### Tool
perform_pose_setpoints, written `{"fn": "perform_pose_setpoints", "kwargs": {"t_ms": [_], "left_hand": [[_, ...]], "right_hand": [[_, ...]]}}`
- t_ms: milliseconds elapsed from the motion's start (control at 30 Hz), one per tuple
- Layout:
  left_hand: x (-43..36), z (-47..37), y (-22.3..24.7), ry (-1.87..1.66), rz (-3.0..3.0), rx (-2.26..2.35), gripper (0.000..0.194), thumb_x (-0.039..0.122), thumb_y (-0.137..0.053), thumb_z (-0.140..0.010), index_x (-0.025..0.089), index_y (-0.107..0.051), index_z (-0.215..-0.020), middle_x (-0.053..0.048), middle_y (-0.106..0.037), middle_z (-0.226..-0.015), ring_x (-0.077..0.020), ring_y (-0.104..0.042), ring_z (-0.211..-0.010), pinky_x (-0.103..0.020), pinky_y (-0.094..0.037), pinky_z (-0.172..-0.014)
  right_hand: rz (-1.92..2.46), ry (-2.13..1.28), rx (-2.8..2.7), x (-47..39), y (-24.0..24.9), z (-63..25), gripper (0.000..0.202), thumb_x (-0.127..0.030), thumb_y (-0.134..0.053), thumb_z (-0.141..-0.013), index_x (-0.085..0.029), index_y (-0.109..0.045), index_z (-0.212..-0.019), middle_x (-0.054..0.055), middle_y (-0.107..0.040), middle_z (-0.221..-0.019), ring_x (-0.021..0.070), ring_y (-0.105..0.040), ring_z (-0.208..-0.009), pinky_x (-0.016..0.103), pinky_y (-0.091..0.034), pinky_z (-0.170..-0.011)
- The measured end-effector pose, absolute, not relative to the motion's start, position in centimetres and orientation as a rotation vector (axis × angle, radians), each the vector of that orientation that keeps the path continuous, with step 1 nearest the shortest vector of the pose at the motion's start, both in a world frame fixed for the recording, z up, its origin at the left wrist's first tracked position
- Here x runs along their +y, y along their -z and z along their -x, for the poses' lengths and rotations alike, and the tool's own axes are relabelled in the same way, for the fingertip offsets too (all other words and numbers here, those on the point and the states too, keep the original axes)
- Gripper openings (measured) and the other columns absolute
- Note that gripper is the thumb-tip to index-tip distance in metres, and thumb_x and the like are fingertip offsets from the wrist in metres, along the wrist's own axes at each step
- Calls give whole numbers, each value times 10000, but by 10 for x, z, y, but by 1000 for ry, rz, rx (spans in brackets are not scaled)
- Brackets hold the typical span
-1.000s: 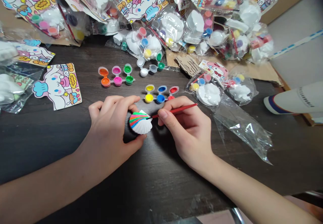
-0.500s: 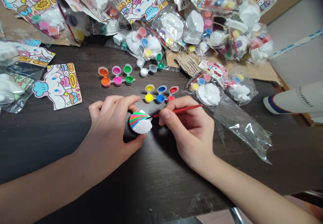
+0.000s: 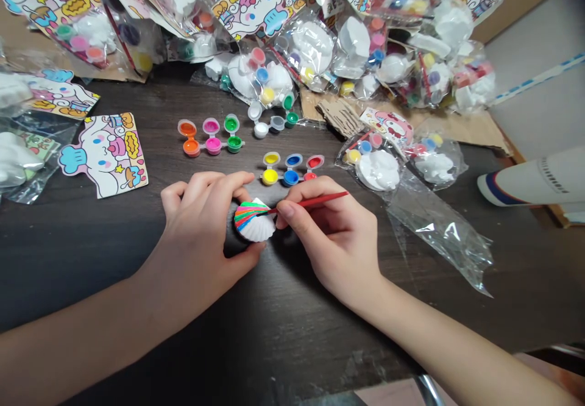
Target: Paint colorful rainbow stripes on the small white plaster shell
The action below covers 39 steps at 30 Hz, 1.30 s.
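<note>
My left hand (image 3: pixel 201 229) curls around a small plaster seashell (image 3: pixel 259 226), steadying it between thumb and fingers on the dark table. Stripes of green, pink, orange and blue cover the shell's upper left ribs; its lower right ribs are white. In a pinch of thumb and fingers, my right hand (image 3: pixel 336 235) holds a thin red paintbrush (image 3: pixel 325 199). The brush's dark tip lies over the middle of the shell. Just beyond the hands sits a strip of paint pots (image 3: pixel 270 177) in yellow, blue and red, lids up, its red end partly behind my right hand.
Another open paint strip (image 3: pixel 212 146) holds orange, pink and green, beside white and green pots (image 3: pixel 261 130). A cartoon card (image 3: pixel 112 156) lies left. Bagged plaster kits (image 3: pixel 313 46) pile up at the back. A clear wrapper (image 3: pixel 439 229) and a paper cup (image 3: pixel 530 180) are at right.
My right hand has moved left, carrying the paintbrush tip from the shell's right edge further across its ribs. My left hand and the shell have stayed put.
</note>
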<state>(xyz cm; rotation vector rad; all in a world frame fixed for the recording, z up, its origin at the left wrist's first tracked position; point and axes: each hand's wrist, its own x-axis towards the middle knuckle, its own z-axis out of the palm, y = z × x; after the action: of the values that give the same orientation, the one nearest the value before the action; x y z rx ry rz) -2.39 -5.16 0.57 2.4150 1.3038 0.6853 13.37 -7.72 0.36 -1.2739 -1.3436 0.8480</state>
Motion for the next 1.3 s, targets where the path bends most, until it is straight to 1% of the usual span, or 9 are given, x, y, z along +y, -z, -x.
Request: {"fn": "perform_pose_setpoints", "kwargs": {"t_ms": [100, 267, 400, 567, 733, 833, 967, 1133, 1300], "left_hand": [[-52, 24, -6, -676, -2405, 1312, 505, 229, -602, -675, 301, -422, -1141, 7, -662, -1006, -293, -572, -1029, -439, -348, -825], [-53, 25, -7, -669, -2425, 1299, 474, 230, -611, -704, 227, -443, -1147, -38, -663, -1023, -291, -569, -1037, -431, -343, -822], [-53, 26, -7, -676, -2432, 1297, 486, 236, -614, -695, 254, -424, -1143, -24, -661, -1029, -289, -569, -1042, -436, -341, -820], [-52, 25, -7, -677, -2417, 1306, 495, 242, -608, -684, 285, -408, -1135, -13, -664, -1013, -292, -573, -1026, -454, -346, -821], [-52, 25, -7, -661, -2431, 1297, 483, 230, -624, -702, 233, -435, -1147, -46, -665, -1038, -287, -570, -1040, -438, -352, -827], [-53, 25, -7, -672, -2437, 1294, 491, 229, -628, -700, 234, -439, -1153, -37, -668, -1039, -284, -572, -1037, -426, -354, -824], [-53, 25, -7, -664, -2433, 1302, 480, 221, -619, -703, 226, -446, -1150, -31, -671, -1042, -274, -575, -1045, -415, -357, -826], [-52, 24, -8, -656, -2421, 1300, 472, 223, -622, -710, 205, -457, -1152, -41, -670, -1023, -267, -582, -1031, -414, -364, -830], [-52, 24, -8, -643, -2419, 1307, 482, 231, -620, -710, 221, -455, -1163, -37, -667, -1049, -277, -572, -1051, -423, -371, -835]], "right_hand": [[1283, -814, -1335, -78, -5, -134, 110, -136, -602, -797, -188, -556, -712, -41, -562, -597, 69, -529, -514, 188, -435, -466], [1228, -804, -1334, -78, -4, -135, 107, -129, -600, -805, -187, -556, -727, -46, -566, -616, 59, -531, -516, 177, -434, -471], [1235, -825, -1375, -78, -2, -134, 100, -128, -593, -808, -189, -556, -739, -38, -578, -627, 72, -541, -525, 195, -446, -479], [1288, -777, -1372, -79, -3, -135, 110, -135, -594, -806, -187, -549, -720, -39, -556, -613, 67, -508, -515, 193, -421, -467], [1232, -791, -1398, -79, -4, -135, 100, -137, -591, -812, -192, -556, -736, -35, -580, -629, 73, -535, -522, 197, -439, -467], [1251, -805, -1409, -79, -4, -134, 97, -137, -591, -810, -194, -556, -740, -27, -592, -640, 83, -543, -528, 210, -450, -472], [1281, -757, -1393, -79, -4, -134, 113, -132, -595, -807, -194, -550, -724, -36, -559, -608, 79, -528, -521, 204, -429, -460], [1212, -802, -1438, -79, -4, -134, 104, -128, -591, -819, -191, -563, -740, -32, -597, -651, 73, -554, -536, 195, -460, -479], [1255, -756, -1437, -79, -4, -133, 108, -125, -586, -818, -192, -560, -738, -25, -596, -655, 78, -550, -542, 200, -460, -485]]}}
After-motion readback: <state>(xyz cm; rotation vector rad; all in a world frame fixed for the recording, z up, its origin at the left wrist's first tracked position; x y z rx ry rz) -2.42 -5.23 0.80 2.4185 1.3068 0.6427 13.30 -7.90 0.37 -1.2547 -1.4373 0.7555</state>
